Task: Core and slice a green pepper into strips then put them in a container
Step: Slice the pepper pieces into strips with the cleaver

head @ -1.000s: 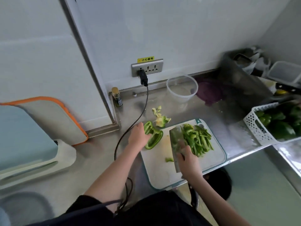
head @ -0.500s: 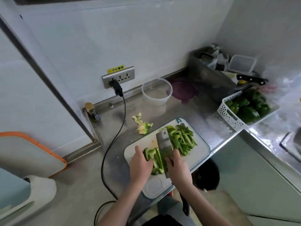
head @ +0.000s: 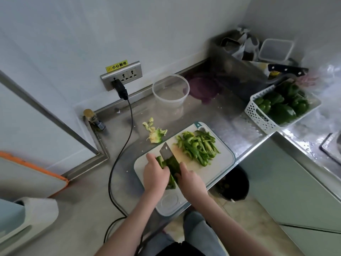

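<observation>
A white cutting board (head: pixel 217 169) is lying at the steel counter's (head: pixel 227 124) front edge, carrying pepper strips (head: pixel 198 147) toward its far right corner. The left hand (head: pixel 155 175) is pressing curled fingers onto a pepper piece (head: pixel 171 164) mid-board; the right hand (head: pixel 191 181) is gripping the cleaver (head: pixel 167 151), blade touching it.

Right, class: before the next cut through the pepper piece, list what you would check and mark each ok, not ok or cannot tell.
1. Left hand holds the pepper piece down on the cutting board: ok.
2. Right hand grips the cleaver: ok.
3. Left fingers tucked back from the blade: cannot tell.
4. Cut strips piled clear of the blade, on the board's far end: ok.
5. Clear round container empty and ready for strips: ok.
6. Board fully on the counter: not ok, its near end overhangs.
</observation>
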Motion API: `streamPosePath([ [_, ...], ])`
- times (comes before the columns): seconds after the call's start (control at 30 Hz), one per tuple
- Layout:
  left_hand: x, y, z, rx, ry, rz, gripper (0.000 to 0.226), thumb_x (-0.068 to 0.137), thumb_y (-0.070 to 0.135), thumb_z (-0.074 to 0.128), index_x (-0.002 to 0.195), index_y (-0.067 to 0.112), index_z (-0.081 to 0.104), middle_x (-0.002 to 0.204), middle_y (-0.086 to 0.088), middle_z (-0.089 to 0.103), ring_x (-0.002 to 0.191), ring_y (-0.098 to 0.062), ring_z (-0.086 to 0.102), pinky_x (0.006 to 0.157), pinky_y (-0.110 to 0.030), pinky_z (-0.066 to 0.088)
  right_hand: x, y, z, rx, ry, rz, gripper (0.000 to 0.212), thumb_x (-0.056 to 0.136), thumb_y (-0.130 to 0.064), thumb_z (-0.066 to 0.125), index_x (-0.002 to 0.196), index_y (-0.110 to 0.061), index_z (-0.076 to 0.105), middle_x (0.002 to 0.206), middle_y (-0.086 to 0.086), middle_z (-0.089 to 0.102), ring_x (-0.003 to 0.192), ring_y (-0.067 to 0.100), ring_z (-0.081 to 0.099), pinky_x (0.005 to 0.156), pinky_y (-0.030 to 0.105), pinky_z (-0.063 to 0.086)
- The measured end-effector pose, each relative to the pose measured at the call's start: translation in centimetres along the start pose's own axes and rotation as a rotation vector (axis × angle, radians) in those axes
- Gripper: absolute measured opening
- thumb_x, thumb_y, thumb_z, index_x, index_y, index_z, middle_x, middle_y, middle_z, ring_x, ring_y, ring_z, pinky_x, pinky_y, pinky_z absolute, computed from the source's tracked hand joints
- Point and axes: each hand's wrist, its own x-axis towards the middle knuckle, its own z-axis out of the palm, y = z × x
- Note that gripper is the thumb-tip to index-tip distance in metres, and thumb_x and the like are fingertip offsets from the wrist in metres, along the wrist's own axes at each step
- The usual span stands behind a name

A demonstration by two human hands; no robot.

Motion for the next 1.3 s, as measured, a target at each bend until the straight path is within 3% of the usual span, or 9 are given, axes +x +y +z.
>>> streamPosePath([
  [0.1, 0.0, 0.5, 0.4, -0.007, 0.017, -0.064, 0.032, 0.085, 0.015, 0.059, 0.113, 0.009, 0.046, 0.096, -0.007, 0.062, 0.084, -0.028, 0.061, 0.061, -0.028, 0.041, -0.2, -0.1, 1.0, 0.029, -0.008, 0.022, 0.018, 0.1, -0.023, 0.038, 0.115, -0.017, 0.03, 0.076, 0.005, 0.056, 0.067, 0.028, 0.059, 0.055, 0.039, 0.049],
  [0.23, -0.1, -1.1, 0.6, 0.071, 0.008, -0.172, 0.023, 0.086, 0.03, 0.057, 0.1, 0.013, 0.05, 0.092, -0.005, 0.061, 0.072, -0.022, 0.053, 0.059, -0.03, 0.041, -0.3, -0.1, 1.2, 0.096, -0.013, 0.058, 0.018, 0.101, -0.029, 0.036, 0.111, -0.014, 0.033, 0.075, 0.005, 0.054, 0.069, 0.029, 0.059, 0.056, 0.04, 0.049],
  [0.33, -0.1, -3.3, 0.7, 0.151, 0.004, -0.221, 0.028, 0.086, 0.028, 0.058, 0.111, 0.016, 0.05, 0.111, -0.013, 0.049, 0.093, -0.029, 0.048, 0.073, -0.032, 0.038, -0.3, -0.6, 1.2, 0.123, -0.034, 0.049, 0.02, 0.102, -0.03, 0.034, 0.114, -0.013, 0.032, 0.076, 0.006, 0.056, 0.068, 0.028, 0.059, 0.053, 0.037, 0.046],
  [0.43, -0.1, -3.1, 0.8, -0.23, -0.016, -0.215, 0.024, 0.083, 0.009, 0.057, 0.106, 0.012, 0.05, 0.107, -0.012, 0.05, 0.093, -0.026, 0.051, 0.077, -0.033, 0.043, 0.2, -1.0, 0.8, 0.124, -0.053, 0.021, 0.018, 0.102, -0.028, 0.034, 0.112, -0.013, 0.032, 0.073, 0.005, 0.054, 0.067, 0.028, 0.057, 0.055, 0.038, 0.046],
  [0.57, 0.0, -1.1, 1.0, -0.588, -0.197, -0.263, 0.036, 0.084, 0.006, 0.059, 0.112, 0.025, 0.048, 0.101, -0.005, 0.06, 0.088, -0.021, 0.061, 0.075, -0.038, 0.053, 1.5, -1.0, -0.4, 0.1, -0.074, 0.007, 0.017, 0.101, -0.027, 0.036, 0.109, -0.012, 0.033, 0.075, 0.007, 0.054, 0.066, 0.029, 0.057, 0.055, 0.04, 0.048],
  [0.8, 0.5, -0.3, 1.0, -0.537, 0.051, -0.268, 0.018, 0.09, 0.004, 0.043, 0.106, 0.012, 0.044, 0.104, -0.014, 0.055, 0.074, -0.015, 0.053, 0.061, -0.026, 0.04, 0.3, -0.3, -1.1, 0.232, 0.062, 0.066, 0.011, 0.1, -0.026, 0.036, 0.105, -0.016, 0.033, 0.077, 0.01, 0.061, 0.066, 0.03, 0.06, 0.055, 0.041, 0.05],
  [0.9, 1.4, -0.5, 1.1, -0.489, 0.016, -0.267, 0.022, 0.088, 0.006, 0.044, 0.109, 0.011, 0.044, 0.113, -0.02, 0.052, 0.08, -0.025, 0.054, 0.073, -0.034, 0.043, -0.4, 0.1, -0.7, 0.217, 0.058, 0.066, 0.012, 0.101, -0.025, 0.036, 0.098, -0.016, 0.03, 0.072, 0.009, 0.057, 0.065, 0.031, 0.057, 0.054, 0.04, 0.046],
  [1.07, 1.4, -0.5, 1.4, -0.428, 0.019, -0.289, 0.026, 0.087, 0.004, 0.044, 0.112, 0.009, 0.043, 0.116, -0.019, 0.048, 0.079, -0.025, 0.051, 0.072, -0.033, 0.039, 0.1, 0.2, -0.3, 0.154, 0.02, 0.038, 0.016, 0.102, -0.029, 0.035, 0.097, -0.016, 0.028, 0.066, 0.003, 0.048, 0.064, 0.029, 0.054, 0.053, 0.037, 0.042],
  [1.3, 1.6, -0.1, 1.4, -0.426, -0.011, -0.332, 0.032, 0.087, 0.007, 0.046, 0.118, 0.009, 0.038, 0.122, -0.017, 0.04, 0.08, -0.025, 0.049, 0.07, -0.034, 0.041, 0.0, -0.6, 0.7, 0.068, -0.049, -0.018, 0.018, 0.101, -0.02, 0.038, 0.116, -0.014, 0.03, 0.076, 0.009, 0.056, 0.065, 0.029, 0.056, 0.054, 0.04, 0.046],
])
